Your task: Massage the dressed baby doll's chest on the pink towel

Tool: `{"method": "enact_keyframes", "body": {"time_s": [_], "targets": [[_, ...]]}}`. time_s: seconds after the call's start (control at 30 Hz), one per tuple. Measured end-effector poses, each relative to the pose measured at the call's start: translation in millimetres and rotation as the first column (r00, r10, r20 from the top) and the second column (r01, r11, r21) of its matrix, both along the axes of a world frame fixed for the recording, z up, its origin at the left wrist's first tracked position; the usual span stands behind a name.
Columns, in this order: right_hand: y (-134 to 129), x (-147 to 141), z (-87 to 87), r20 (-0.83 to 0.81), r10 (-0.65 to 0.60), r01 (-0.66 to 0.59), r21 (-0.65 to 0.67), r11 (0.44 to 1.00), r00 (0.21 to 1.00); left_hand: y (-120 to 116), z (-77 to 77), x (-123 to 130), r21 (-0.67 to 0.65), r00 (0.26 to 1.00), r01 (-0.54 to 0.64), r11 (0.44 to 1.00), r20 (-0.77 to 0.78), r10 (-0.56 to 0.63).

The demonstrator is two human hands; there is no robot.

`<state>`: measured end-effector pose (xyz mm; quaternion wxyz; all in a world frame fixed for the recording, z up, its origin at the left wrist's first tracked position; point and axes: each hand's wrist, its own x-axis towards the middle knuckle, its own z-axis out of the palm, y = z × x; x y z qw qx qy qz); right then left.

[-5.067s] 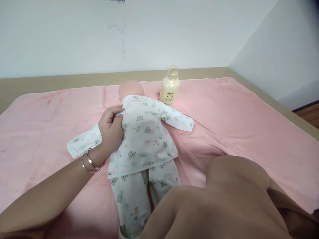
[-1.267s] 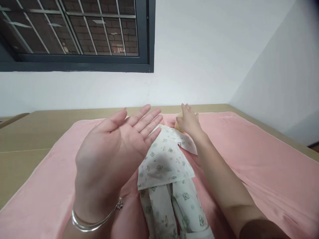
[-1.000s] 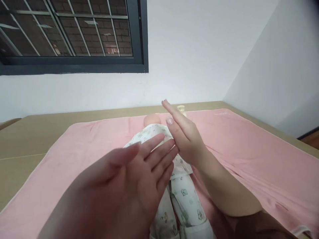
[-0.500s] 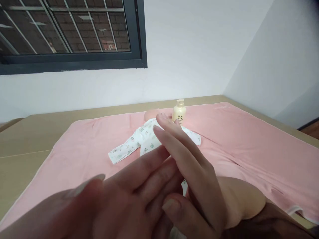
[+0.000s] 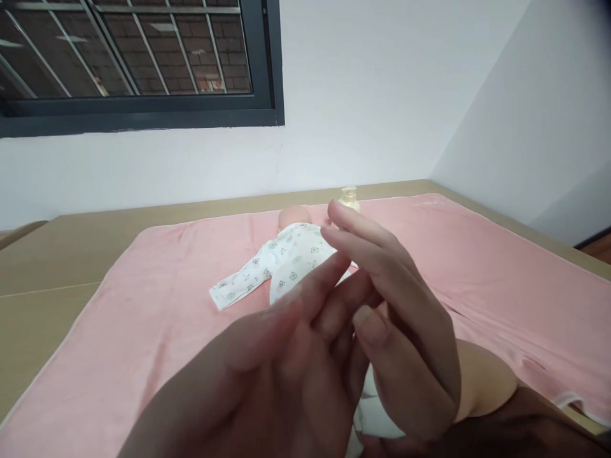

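Observation:
My left hand (image 5: 286,375) is palm up in the foreground, its fingers loosely bent and pointing up to the right. Across those fingertips rests my right hand (image 5: 410,305), fingers stretched out and thumb toward me. The two hands touch; I see no object between them. Behind them what looks like a baby doll (image 5: 291,261) lies in a white long-sleeved top with small prints, its rounded head away from me. My hands hide much of its body. Something white (image 5: 377,410) shows beneath my right hand.
A pale yellow pump bottle (image 5: 349,198) stands beyond the doll, mostly hidden by my right fingers. A pink blanket (image 5: 176,273) covers the tan surface (image 5: 52,254), which meets a white wall (image 5: 353,95). A dark-framed barred window (image 5: 143,114) is upper left.
Both hands have shifted right. My left thumb has moved in toward the fingers, and my right hand now covers more of the bottle.

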<state>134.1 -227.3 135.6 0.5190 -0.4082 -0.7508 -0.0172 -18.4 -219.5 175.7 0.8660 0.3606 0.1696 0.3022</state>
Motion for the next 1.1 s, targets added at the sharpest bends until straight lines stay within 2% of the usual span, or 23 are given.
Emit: {"method": "enact_keyframes", "body": {"time_s": [0.17,0.23,0.3,0.37,0.43,0.5,0.53,0.67,0.77,0.9,1.03,1.1], "targets": [[15,-11,-6.2,-0.020,-0.004,0.006,0.061,0.998,1.000,7,3.8,1,0.105,0.982,-0.079,0.991,-0.164,0.095],[15,-20,-9.6,0.033,0.033,-0.035,0.041,0.999,0.999,17,5.0,-5,0.195,0.945,-0.152,0.969,-0.257,0.200],[10,-29,-13.8,0.106,0.078,-0.078,-0.002,0.997,0.991,33,8.3,-9,0.306,0.883,-0.228,0.924,-0.334,0.329],[5,-35,-18.2,0.176,0.147,-0.146,-0.022,0.989,0.973,50,11.5,-9,0.441,0.817,-0.321,0.838,-0.319,0.481],[1,-37,-21.2,0.204,0.244,-0.246,-0.016,0.969,0.948,63,11.8,-3,0.578,0.751,-0.458,0.675,-0.155,0.642],[1,-35,-22.3,0.177,0.330,-0.329,-0.035,0.944,0.927,69,7.9,6,0.640,0.707,-0.564,0.522,0.047,0.706],[2,-34,-22.5,0.146,0.357,-0.354,-0.052,0.934,0.923,70,5.0,10,0.645,0.703,-0.591,0.484,0.117,0.702],[9,-29,-24.6,-0.001,0.404,-0.404,-0.053,0.913,0.915,62,-4.8,20,0.656,0.737,-0.597,0.462,0.221,0.639],[10,-29,-27.3,-0.073,0.412,-0.413,-0.002,0.911,0.908,58,-6.4,20,0.704,0.768,-0.547,0.453,0.206,0.606],[9,-29,-29.4,-0.071,0.381,-0.384,-0.025,0.923,0.922,61,-6.5,16,0.756,0.793,-0.489,0.435,0.178,0.582],[18,-32,-34.4,-0.084,0.378,-0.370,0.100,0.924,0.922,61,-9.7,16,0.784,0.777,-0.480,0.393,0.173,0.605],[23,-33,-36.4,-0.093,0.377,-0.360,0.164,0.919,0.921,57,-12.1,19,0.784,0.776,-0.480,0.395,0.169,0.608]]}}
